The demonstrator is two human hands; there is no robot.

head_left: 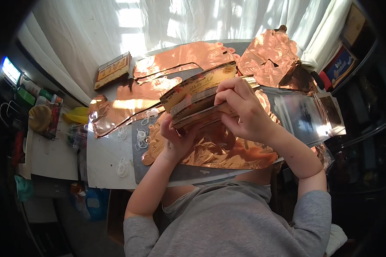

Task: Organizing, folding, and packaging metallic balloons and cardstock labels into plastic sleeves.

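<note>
A stack of yellowish printed cards [193, 88] with a leafy, dark-edged pattern is held up in front of me over the table. My left hand [179, 140] grips the stack from below at its left end. At the right end, my right hand [244, 111] has its curled fingers and thumb on the cards' edges. The cards are fanned slightly apart, with the front one tilted away from the others. Beneath my hands lies a flat copper-coloured foil balloon [231, 158], partly hidden by my arms and the cards.
More flat copper foil balloons [176, 60] cover the table's far side. Another card stack [112, 72] sits at the back left. Coils of white string [142, 139] lie left of my left hand. Clear plastic sleeves [302, 115] are piled at right. A white curtain [193, 19] hangs behind.
</note>
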